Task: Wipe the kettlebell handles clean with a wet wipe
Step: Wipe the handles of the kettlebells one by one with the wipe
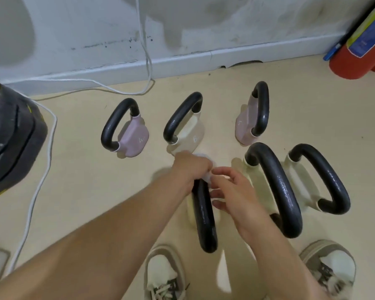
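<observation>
Several kettlebells with black handles stand on the beige floor. The nearest one's black handle (205,215) runs toward me between my feet. My left hand (191,167) is closed over the far end of that handle, with a white wet wipe (208,176) bunched under its fingers. My right hand (232,191) sits just right of the handle, its fingertips pinching the edge of the wipe. Two pink kettlebells (130,135) (247,124) and a cream one (188,131) stand farther back. Two more cream ones (275,187) (318,180) are to the right.
A white cable (41,161) trails along the floor at left, beside a dark grey weight (11,137). A red fire extinguisher (359,50) leans at the far right by the white wall. My two sneakers (162,276) (331,265) stand at the bottom edge.
</observation>
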### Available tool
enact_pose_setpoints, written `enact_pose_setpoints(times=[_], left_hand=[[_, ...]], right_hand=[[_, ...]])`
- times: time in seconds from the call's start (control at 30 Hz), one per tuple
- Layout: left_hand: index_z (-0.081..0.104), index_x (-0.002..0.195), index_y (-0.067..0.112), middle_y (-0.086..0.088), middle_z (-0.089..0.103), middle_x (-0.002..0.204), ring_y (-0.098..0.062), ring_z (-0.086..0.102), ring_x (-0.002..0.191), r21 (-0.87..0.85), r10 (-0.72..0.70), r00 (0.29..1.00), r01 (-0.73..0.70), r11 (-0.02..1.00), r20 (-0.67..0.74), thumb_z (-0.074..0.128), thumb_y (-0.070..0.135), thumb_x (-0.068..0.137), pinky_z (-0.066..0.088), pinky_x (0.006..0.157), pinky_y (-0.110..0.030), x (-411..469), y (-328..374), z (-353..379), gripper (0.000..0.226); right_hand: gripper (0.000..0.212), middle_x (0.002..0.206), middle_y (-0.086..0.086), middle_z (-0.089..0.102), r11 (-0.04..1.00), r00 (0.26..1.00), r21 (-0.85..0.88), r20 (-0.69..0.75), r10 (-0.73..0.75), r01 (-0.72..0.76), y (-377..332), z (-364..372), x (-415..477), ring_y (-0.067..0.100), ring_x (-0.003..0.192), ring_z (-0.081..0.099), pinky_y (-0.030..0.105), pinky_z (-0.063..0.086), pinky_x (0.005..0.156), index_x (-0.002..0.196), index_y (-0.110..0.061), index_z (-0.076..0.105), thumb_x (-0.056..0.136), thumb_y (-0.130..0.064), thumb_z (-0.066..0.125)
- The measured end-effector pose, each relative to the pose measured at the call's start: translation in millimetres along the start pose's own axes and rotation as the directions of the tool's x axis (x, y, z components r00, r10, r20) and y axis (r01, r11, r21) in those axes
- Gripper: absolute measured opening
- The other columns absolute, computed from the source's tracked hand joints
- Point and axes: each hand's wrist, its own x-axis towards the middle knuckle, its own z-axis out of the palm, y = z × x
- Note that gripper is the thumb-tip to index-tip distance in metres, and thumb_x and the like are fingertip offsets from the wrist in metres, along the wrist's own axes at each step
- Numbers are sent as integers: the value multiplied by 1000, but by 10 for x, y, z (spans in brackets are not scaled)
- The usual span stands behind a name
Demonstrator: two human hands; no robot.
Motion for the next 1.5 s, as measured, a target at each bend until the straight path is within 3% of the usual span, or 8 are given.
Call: enact_pose_setpoints(times=[0.2, 0.4, 0.6, 0.73, 0.87, 0.97, 1.2, 1.5], left_hand=[[62, 99, 6, -10, 69, 84, -24, 65, 74, 578, -239, 968, 156, 801, 71, 59, 12, 84, 55, 75, -31, 199, 348, 30, 17], [61, 73, 5, -9, 58, 70, -22, 54, 61, 998, -287, 958, 6, 58, 11, 59, 15, 86, 47, 73, -28, 279, 582, 310, 17], [59, 83, 16, 2, 55, 76, -17, 52, 60, 836, -130, 986, -161, -524, 108, 55, 16, 86, 43, 57, -26, 307, 288, 534, 5], [62, 88, 18, 0, 58, 81, -18, 57, 70, 930, -81, 985, -168, -326, 150, 53, 17, 81, 43, 56, -30, 280, 341, 329, 11], [49, 70, 6, -9, 53, 51, -20, 52, 36, 835, -33, 989, -102, 540, 142, 51, 10, 83, 40, 40, -18, 41, 367, 16, 15], [44, 69, 4, -16, 57, 63, -24, 50, 51, 530, 178, 982, -188, 827, 70, 55, 16, 77, 37, 47, -19, -69, 31, -46, 17], [50, 115, 20, 2, 63, 98, -12, 62, 86, 98, 246, 958, -233, 968, -148, 61, 20, 86, 47, 68, -22, -635, -705, 285, 31], [50, 116, 25, 15, 61, 90, -14, 63, 88, 300, 434, 895, -387, 872, -106, 65, 45, 81, 48, 76, -23, -829, -1595, 354, 43]], right_hand=[[35, 101, -6, 65, 978, 984, -206, 178, -7, 44, 8, -68, -51, 8, 88, 65, 28, 52, 78, 120, -31, 47, 89, -32, 63], [17, 74, 1, 56, 962, 994, -270, 105, -14, 43, 394, 202, -154, 24, 63, 58, 32, 48, 57, 86, -21, 50, 78, -23, 64], [22, 51, -7, 38, 979, 997, -193, -29, -76, 69, 546, 298, -63, 16, 50, 36, 33, 37, 48, 63, -19, 42, 72, -20, 62], [12, 55, -3, 42, 973, 996, -217, 0, -85, 83, 567, 352, -126, 15, 49, 39, 29, 38, 47, 68, -19, 46, 69, -14, 57], [16, 55, -2, 38, 977, 996, -196, -18, -85, 79, 505, 315, -87, 19, 52, 39, 32, 37, 48, 68, -17, 44, 71, -10, 59], [14, 54, -3, 40, 982, 994, -168, -48, -98, 89, 513, 338, -89, 19, 51, 41, 38, 45, 49, 69, -15, 47, 70, -11, 60], [35, 99, 5, 72, 938, 889, -343, 446, 109, 57, 353, -259, -224, 14, 93, 66, 25, 52, 79, 110, -16, 64, 79, -1, 65], [19, 104, 9, 69, 991, 985, -87, 132, 108, -97, 226, -387, -353, 18, 94, 66, 37, 54, 88, 111, -14, 63, 97, -20, 51]])
